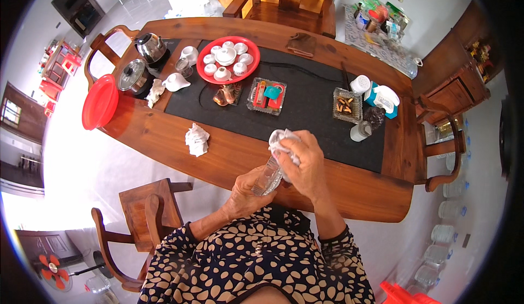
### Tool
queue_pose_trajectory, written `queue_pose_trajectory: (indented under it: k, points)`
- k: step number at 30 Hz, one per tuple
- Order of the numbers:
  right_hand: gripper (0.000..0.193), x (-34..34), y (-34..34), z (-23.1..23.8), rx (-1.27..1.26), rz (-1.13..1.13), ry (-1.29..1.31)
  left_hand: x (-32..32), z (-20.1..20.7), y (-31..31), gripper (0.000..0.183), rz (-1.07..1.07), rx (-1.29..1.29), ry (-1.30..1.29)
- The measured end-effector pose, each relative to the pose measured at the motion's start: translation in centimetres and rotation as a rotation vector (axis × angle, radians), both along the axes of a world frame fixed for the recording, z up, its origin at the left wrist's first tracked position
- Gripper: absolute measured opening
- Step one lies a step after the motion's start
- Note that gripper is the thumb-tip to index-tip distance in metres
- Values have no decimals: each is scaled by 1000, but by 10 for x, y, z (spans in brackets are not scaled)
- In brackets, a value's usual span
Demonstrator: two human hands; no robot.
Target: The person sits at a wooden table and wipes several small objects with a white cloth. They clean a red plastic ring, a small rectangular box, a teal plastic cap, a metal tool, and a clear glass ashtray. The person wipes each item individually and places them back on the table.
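Observation:
My left hand [244,193] grips a clear patterned glass [268,175] from below, tilted over the near edge of the wooden table [164,137]. My right hand [305,164] presses a crumpled white cloth [279,140] into the top of the glass. Both hands meet just above my lap, in front of the black tea tray [305,107].
Another crumpled white cloth [197,139] lies on the table to the left. Farther back stand a red tray of white cups [228,59], a glass dish [266,96], a kettle [150,47], a lidded pot [132,75] and a red basin [100,102]. Wooden chairs [143,216] surround the table.

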State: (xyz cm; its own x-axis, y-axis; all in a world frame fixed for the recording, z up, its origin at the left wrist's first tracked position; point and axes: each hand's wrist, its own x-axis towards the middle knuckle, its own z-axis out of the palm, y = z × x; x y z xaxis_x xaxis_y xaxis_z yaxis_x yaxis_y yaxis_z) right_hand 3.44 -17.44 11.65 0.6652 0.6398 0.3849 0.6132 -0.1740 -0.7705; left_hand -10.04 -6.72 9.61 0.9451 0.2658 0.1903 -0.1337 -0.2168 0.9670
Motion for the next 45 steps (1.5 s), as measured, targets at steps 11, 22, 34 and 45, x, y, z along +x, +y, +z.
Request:
queue_pose_trajectory:
  k: [11,22,34,45]
  points:
    - [21,-25,-6,18,75,72,-125,-4,-15,-3,35,-45,-3,-17]
    - [19,6,18,-24,303,-250,14,11,-17,3,41,81,-638,29]
    - [25,-21,15,-10,330,-140,-205,28,-34,6,38,377,-899,39]
    - [32,-19,23,-15,284,40,-373,41,-18,19,56,487,-590,264]
